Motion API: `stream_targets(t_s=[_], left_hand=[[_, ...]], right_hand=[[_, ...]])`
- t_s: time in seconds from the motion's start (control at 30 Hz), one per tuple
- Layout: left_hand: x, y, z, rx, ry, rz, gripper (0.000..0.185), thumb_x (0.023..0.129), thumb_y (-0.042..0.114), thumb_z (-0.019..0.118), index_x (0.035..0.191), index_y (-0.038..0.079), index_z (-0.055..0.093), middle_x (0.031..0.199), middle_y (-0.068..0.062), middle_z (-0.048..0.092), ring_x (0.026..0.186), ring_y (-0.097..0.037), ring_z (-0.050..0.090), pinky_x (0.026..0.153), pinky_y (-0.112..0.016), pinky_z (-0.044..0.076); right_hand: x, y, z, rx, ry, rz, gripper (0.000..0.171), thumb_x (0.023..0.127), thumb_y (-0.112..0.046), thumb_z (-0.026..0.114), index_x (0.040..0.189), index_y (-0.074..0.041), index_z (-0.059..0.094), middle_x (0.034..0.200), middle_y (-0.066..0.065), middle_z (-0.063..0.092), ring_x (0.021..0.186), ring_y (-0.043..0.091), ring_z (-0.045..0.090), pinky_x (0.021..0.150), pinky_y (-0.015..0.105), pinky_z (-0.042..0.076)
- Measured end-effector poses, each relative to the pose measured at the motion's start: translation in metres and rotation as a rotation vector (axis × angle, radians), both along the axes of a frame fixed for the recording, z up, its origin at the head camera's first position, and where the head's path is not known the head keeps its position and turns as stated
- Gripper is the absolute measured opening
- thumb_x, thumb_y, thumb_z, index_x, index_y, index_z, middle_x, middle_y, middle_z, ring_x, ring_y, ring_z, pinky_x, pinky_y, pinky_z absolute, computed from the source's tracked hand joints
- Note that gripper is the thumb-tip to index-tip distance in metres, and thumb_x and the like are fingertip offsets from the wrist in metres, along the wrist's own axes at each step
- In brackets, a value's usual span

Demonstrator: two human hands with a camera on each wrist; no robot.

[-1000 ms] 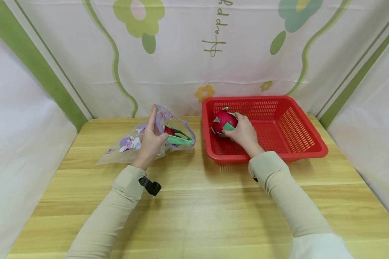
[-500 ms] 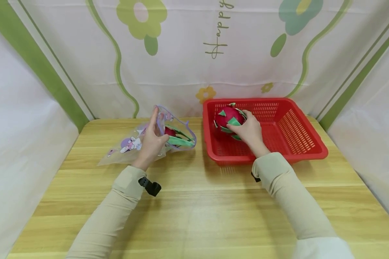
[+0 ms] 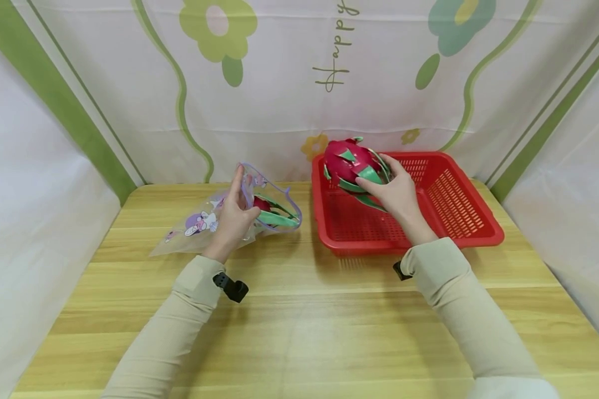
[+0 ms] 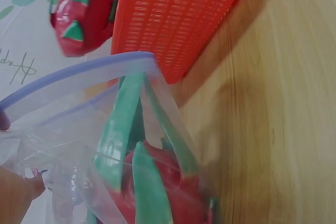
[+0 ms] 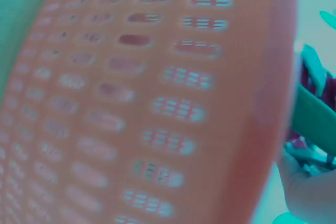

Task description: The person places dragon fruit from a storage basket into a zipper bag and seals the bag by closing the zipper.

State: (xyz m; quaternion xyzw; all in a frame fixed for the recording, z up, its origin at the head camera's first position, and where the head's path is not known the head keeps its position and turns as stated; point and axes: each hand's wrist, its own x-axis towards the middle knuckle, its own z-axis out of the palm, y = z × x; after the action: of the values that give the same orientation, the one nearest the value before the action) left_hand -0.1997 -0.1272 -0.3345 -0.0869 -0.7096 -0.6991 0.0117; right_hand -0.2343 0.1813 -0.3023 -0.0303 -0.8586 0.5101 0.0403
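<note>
Right hand (image 3: 398, 193)'s gripping a dragon fruit (image 3: 349, 160), two o'clock; left hand (image 3: 232, 219)'s splaying against the bag (image 3: 201, 223), nine o'clock, which is half-hiding another fruit (image 3: 277, 218).

Look, the red basket (image 5: 252, 77) is a blur in the right wrist view — right hand (image 5: 312, 198) and dragon fruit (image 5: 317, 116) both sliced off by the frame's right edge!

Curtains (image 3: 259, 111) on three sides of a table (image 3: 299, 338) suggest a booth.

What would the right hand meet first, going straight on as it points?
Likely the printed cloth, with the held dragon fruit leading the right hand; depth past the red basket's rim is unclear.
</note>
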Motion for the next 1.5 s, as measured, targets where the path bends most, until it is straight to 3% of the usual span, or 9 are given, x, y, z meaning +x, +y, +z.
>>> stream_targets(t_s=[0.2, 0.5, 0.7, 0.93, 1.1, 1.2, 1.3, 1.37, 1.5], left_hand=[[0.001, 0.000, 0.001, 0.032, 0.008, -0.015, 0.099, 0.075, -0.023, 0.040, 0.154, 0.017, -0.006, 0.161, 0.012, -0.014, 0.150, -0.010, 0.002, 0.052, -0.012, 0.033], [0.001, -0.001, 0.002, 0.030, 0.008, -0.018, 0.098, 0.076, -0.022, 0.041, 0.154, 0.016, -0.006, 0.162, 0.011, -0.012, 0.150, -0.011, 0.007, 0.052, -0.012, 0.034], [-0.001, -0.001, 0.003, 0.034, -0.003, -0.021, 0.098, 0.077, -0.021, 0.042, 0.154, 0.017, -0.004, 0.162, 0.009, -0.009, 0.150, -0.011, 0.007, 0.052, -0.012, 0.034], [-0.002, -0.001, 0.003, -0.019, -0.011, -0.034, 0.098, 0.076, -0.017, 0.043, 0.155, 0.017, -0.004, 0.163, -0.005, 0.004, 0.151, -0.018, 0.005, 0.056, -0.012, 0.038], [-0.003, -0.001, 0.005, -0.023, -0.022, -0.069, 0.100, 0.076, -0.017, 0.044, 0.154, 0.019, -0.006, 0.163, -0.005, 0.001, 0.151, -0.018, 0.002, 0.056, -0.012, 0.039], [-0.003, -0.001, 0.006, -0.042, -0.023, -0.080, 0.100, 0.076, -0.017, 0.046, 0.154, 0.019, -0.007, 0.163, 0.000, -0.004, 0.151, -0.016, 0.001, 0.086, -0.013, 0.051], [-0.004, 0.001, 0.007, -0.078, -0.023, -0.084, 0.100, 0.077, -0.017, 0.047, 0.155, 0.018, -0.005, 0.163, 0.004, -0.007, 0.151, -0.017, 0.000, 0.114, -0.032, 0.035], [-0.003, 0.002, 0.008, -0.107, -0.030, -0.085, 0.100, 0.076, -0.015, 0.048, 0.155, 0.020, -0.003, 0.163, 0.007, -0.007, 0.151, -0.017, 0.000, 0.117, -0.041, 0.027], [-0.003, 0.002, 0.008, -0.144, -0.047, -0.102, 0.100, 0.076, -0.013, 0.049, 0.155, 0.023, -0.001, 0.162, 0.009, -0.006, 0.151, -0.021, 0.001, 0.118, -0.043, 0.025]], right_hand=[[0.004, -0.009, 0.008, 0.006, 0.003, 0.145, 0.080, 0.079, -0.037, 0.076, 0.147, -0.026, 0.036, 0.149, 0.005, 0.041, 0.129, 0.026, 0.042, 0.100, 0.048, 0.047], [0.006, -0.021, 0.006, 0.005, 0.008, 0.315, 0.074, 0.078, -0.028, 0.078, 0.142, -0.030, 0.042, 0.143, 0.004, 0.047, 0.122, 0.025, 0.047, 0.094, 0.044, 0.049], [0.010, -0.029, 0.005, -0.004, 0.006, 0.400, 0.074, 0.076, -0.025, 0.080, 0.141, -0.030, 0.044, 0.141, 0.003, 0.049, 0.119, 0.024, 0.050, 0.093, 0.043, 0.051], [0.010, -0.035, 0.000, 0.026, -0.005, 0.478, 0.077, 0.074, -0.027, 0.081, 0.141, -0.030, 0.044, 0.140, 0.005, 0.049, 0.123, 0.025, 0.048, 0.094, 0.043, 0.051], [0.013, -0.039, 0.000, 0.035, -0.026, 0.541, 0.078, 0.074, -0.027, 0.081, 0.142, -0.032, 0.043, 0.139, 0.004, 0.049, 0.121, 0.024, 0.047, 0.087, 0.038, 0.054], [0.015, -0.043, 0.000, 0.045, -0.030, 0.574, 0.078, 0.073, -0.027, 0.082, 0.141, -0.032, 0.043, 0.137, 0.004, 0.050, 0.120, 0.023, 0.047, 0.084, 0.036, 0.055], [0.016, -0.049, 0.000, 0.060, -0.017, 0.607, 0.079, 0.072, -0.026, 0.082, 0.141, -0.030, 0.043, 0.136, 0.004, 0.050, 0.122, 0.025, 0.046, 0.084, 0.037, 0.056], [0.016, -0.053, -0.002, 0.064, -0.004, 0.636, 0.079, 0.072, -0.024, 0.082, 0.142, -0.028, 0.043, 0.136, 0.005, 0.050, 0.123, 0.026, 0.046, 0.086, 0.039, 0.056], [0.015, -0.059, -0.005, 0.062, 0.034, 0.686, 0.081, 0.072, -0.019, 0.082, 0.142, -0.024, 0.043, 0.138, 0.005, 0.049, 0.124, 0.025, 0.045, 0.088, 0.041, 0.056]])
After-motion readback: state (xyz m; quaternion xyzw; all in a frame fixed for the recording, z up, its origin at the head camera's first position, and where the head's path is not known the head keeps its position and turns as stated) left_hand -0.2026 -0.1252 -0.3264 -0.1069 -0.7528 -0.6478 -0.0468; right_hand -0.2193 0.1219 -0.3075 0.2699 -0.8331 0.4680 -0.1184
